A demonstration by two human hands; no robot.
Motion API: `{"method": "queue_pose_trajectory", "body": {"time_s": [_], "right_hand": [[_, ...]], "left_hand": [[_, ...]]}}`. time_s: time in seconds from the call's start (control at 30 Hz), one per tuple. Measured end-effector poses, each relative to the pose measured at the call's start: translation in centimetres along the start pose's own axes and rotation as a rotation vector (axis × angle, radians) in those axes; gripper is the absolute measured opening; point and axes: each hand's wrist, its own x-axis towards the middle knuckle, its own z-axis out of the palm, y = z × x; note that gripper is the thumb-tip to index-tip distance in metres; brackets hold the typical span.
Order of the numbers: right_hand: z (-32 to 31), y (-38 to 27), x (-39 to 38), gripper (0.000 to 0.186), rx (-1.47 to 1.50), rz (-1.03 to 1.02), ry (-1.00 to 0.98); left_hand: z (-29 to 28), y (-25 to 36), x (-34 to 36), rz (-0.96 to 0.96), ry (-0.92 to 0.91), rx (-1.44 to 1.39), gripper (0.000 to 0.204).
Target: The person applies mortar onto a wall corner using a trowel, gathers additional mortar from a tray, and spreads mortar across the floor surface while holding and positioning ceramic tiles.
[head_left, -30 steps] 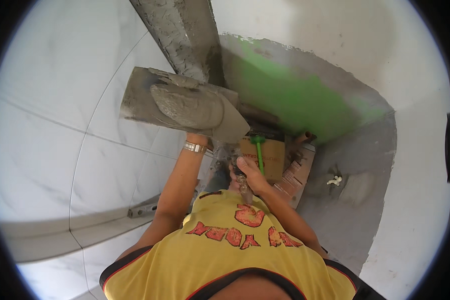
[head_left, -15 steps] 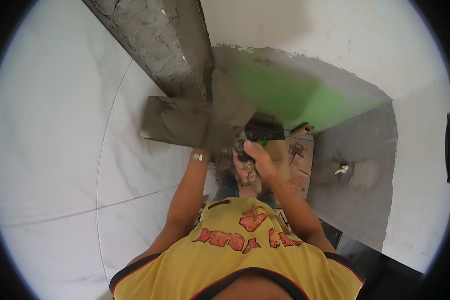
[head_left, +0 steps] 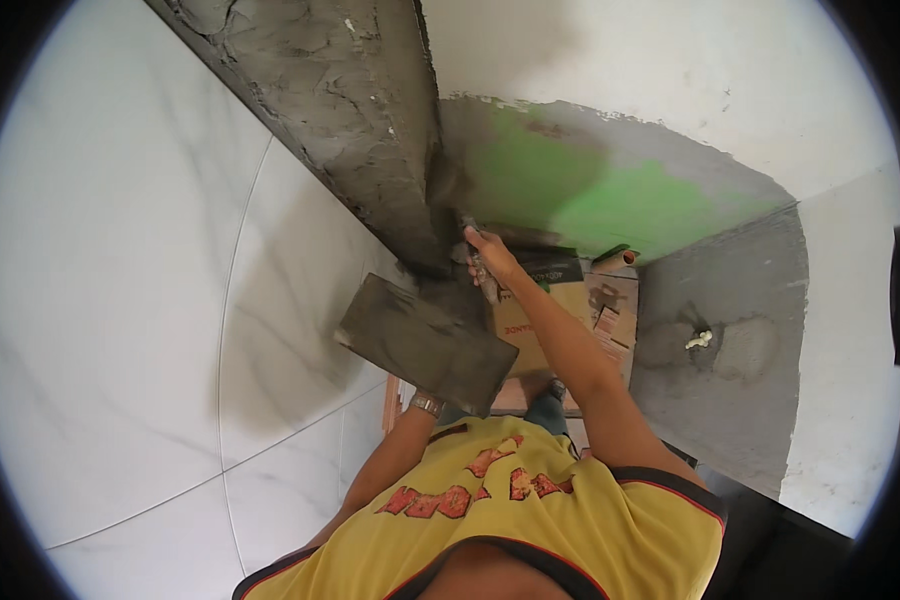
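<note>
My right hand (head_left: 490,255) is wrapped round the mortar-caked handle of a trowel (head_left: 482,280), reaching up to the lower edge of a rough, grey rendered column (head_left: 315,90); the trowel's blade is hard to make out there. My left hand (head_left: 425,400) is mostly hidden beneath a grey, smeared rectangular mortar board (head_left: 425,340), which it holds tilted beside and below my right hand. Only a thin dark film of mortar shows on the board's face.
White marbled wall tiles (head_left: 110,280) fill the left. Behind are a wall with green and grey patches (head_left: 630,200) and a grey side wall with a white fitting (head_left: 700,340). Below lie a cardboard box (head_left: 530,330) and a short brown pipe (head_left: 615,262).
The board has dropped and tilted, and the mound of mortar on it is gone. My right hand with the trowel has moved up and forward to the column.
</note>
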Motion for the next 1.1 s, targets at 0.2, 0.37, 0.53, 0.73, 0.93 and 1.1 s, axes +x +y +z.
{"method": "queue_pose_trajectory", "body": {"time_s": [0.2,0.37,0.53,0.73,0.93,1.1], "right_hand": [[3.5,-5.9,-3.8,0.043,-0.328,-0.055,0.086],[6.6,-16.1,-9.6,0.042,-0.464,-0.175,0.093],[8.8,-24.2,-13.2,0.043,-0.697,-0.307,0.117],[7.6,-21.0,-13.0,0.035,-0.383,-0.261,0.062],[1.2,-5.7,-2.1,0.032,-0.02,0.039,0.125],[3.5,-2.6,-0.3,0.031,-0.045,0.157,0.115]], "left_hand": [[-1.0,0.4,2.5,-0.03,-0.199,-0.113,0.068],[0.5,1.4,4.6,-0.016,-0.217,-0.039,0.067],[2.0,1.2,6.5,-0.025,-0.291,-0.016,0.068],[0.5,1.1,6.8,-0.009,-0.311,-0.084,0.069],[1.3,-0.3,4.9,-0.092,-0.366,-0.247,0.067],[-2.3,-2.0,4.2,0.007,-0.246,-0.185,0.066]]}}
